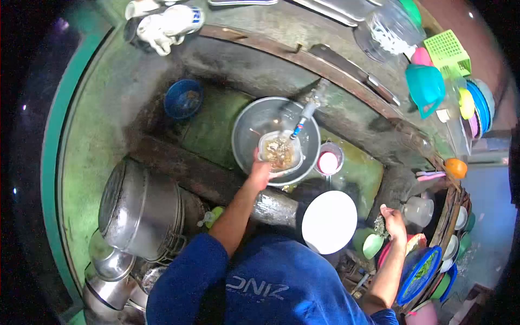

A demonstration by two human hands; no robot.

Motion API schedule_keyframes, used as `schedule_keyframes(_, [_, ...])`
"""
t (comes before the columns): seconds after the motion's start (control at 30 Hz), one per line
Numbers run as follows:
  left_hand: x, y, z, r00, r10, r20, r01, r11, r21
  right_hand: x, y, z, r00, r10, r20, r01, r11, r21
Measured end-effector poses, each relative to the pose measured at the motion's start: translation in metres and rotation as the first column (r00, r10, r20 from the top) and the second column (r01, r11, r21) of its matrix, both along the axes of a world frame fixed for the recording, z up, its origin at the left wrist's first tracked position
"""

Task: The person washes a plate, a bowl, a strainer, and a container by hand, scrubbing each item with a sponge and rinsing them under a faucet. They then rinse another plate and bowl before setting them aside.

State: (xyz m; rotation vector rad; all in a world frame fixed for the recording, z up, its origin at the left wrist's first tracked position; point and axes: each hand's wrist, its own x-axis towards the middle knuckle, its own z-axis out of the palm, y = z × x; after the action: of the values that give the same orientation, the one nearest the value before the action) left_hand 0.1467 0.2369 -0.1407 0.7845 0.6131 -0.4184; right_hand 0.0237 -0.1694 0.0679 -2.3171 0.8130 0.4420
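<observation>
My left hand (pixel 260 171) grips the near rim of a clear plastic container (pixel 280 153), which holds cloudy water and pale food scraps. The container is over a wide grey basin (pixel 244 120), below a tap (pixel 306 115) with a blue and red tip. At the right, my right hand (pixel 395 223) is closed around a rough grey scrubber (pixel 379 226). Just below that scrubber lies a pale green bowl-like scoop (pixel 372 246). Between my hands sits a white round plate or lid (pixel 329 222), near my body.
A small tub with pink contents (pixel 328 162) stands right of the basin. Far left is a blue bowl (pixel 183 99). Large metal pots (pixel 142 208) crowd the left side. A knife (pixel 383 90) lies on the back ledge. A blue-rimmed basket (pixel 420 275) stands at lower right.
</observation>
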Motion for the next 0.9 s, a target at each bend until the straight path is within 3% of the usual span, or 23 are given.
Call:
schedule_keyframes(0.03, [-0.008,-0.001,0.011,0.998,0.006,-0.06,-0.005,1.0,0.006,0.001,-0.001,0.002,1.0,-0.001,-0.017,0.001,1.0,0.006])
schedule_keyframes(0.1, [-0.015,0.0,0.002,1.0,0.005,-0.011,-0.006,0.999,-0.038,0.005,0.01,0.011,1.0,-0.004,-0.018,0.006,0.995,0.102])
schedule_keyframes(0.13, [-0.016,0.004,0.003,1.0,0.03,0.002,-0.03,0.998,-0.048,0.007,0.009,0.01,0.998,0.01,-0.067,-0.01,1.0,-0.007])
schedule_keyframes(0.17, [-0.016,0.013,0.005,0.999,0.045,0.002,-0.045,0.998,-0.039,0.006,0.001,0.003,0.998,0.003,-0.064,0.0,0.999,0.043])
schedule_keyframes(0.23, [-0.014,0.025,0.012,0.992,0.089,-0.094,-0.083,0.994,0.064,0.001,-0.016,-0.009,0.998,-0.003,-0.062,0.007,0.999,0.053])
schedule_keyframes(0.27, [-0.012,0.04,0.042,0.981,0.164,-0.107,-0.166,0.986,-0.006,0.003,-0.011,-0.005,0.998,-0.001,-0.058,0.004,0.999,0.053])
schedule_keyframes(0.3, [-0.008,0.07,-0.05,0.96,-0.164,0.227,0.146,0.985,0.096,0.003,-0.002,0.005,1.0,-0.011,-0.022,0.012,1.0,0.017])
schedule_keyframes(0.33, [-0.004,0.098,-0.138,0.752,-0.388,0.532,0.285,0.92,0.268,0.001,0.003,0.01,1.0,-0.023,0.013,0.024,1.0,-0.019])
schedule_keyframes(0.37, [0.014,0.114,-0.064,0.962,-0.157,0.224,0.17,0.985,-0.038,0.0,-0.005,0.008,1.0,0.03,-0.002,-0.03,0.999,-0.014])
schedule_keyframes(0.4, [0.033,0.129,0.021,0.974,0.154,-0.165,-0.191,0.952,-0.239,-0.004,-0.007,0.007,1.0,0.025,-0.003,-0.026,1.0,-0.014])
schedule_keyframes(0.47, [0.062,0.193,-0.01,0.988,0.096,-0.12,-0.129,0.943,-0.305,-0.009,-0.009,0.007,1.0,0.009,0.022,-0.011,0.998,0.069])
schedule_keyframes(0.5, [0.071,0.215,-0.029,0.988,0.096,-0.119,-0.128,0.944,-0.305,-0.009,-0.001,0.012,1.0,0.003,0.014,-0.003,1.0,0.007])
schedule_keyframes(0.6, [0.081,0.229,-0.024,0.99,0.124,-0.067,-0.14,0.919,-0.368,-0.017,0.005,0.015,0.998,-0.015,0.053,0.014,1.0,0.015])
schedule_keyframes(0.73, [0.078,0.188,-0.019,0.99,0.0,-0.142,-0.022,0.988,-0.155,-0.032,-0.006,0.009,0.999,-0.025,0.022,0.024,0.997,0.073])
schedule_keyframes(0.8, [0.069,0.145,-0.016,0.985,-0.055,-0.166,0.041,0.996,-0.083,-0.039,-0.008,0.004,0.996,-0.082,0.041,0.081,0.997,0.017])
schedule_keyframes(0.87, [0.055,0.093,-0.014,0.987,-0.146,0.065,0.116,0.935,0.334,-0.042,-0.013,0.006,0.998,-0.066,0.003,0.065,0.991,0.118])
schedule_keyframes(0.9, [0.048,0.068,0.003,0.992,-0.11,0.058,0.078,0.916,0.394,-0.049,-0.023,-0.002,0.995,-0.103,0.003,0.102,0.983,0.15])
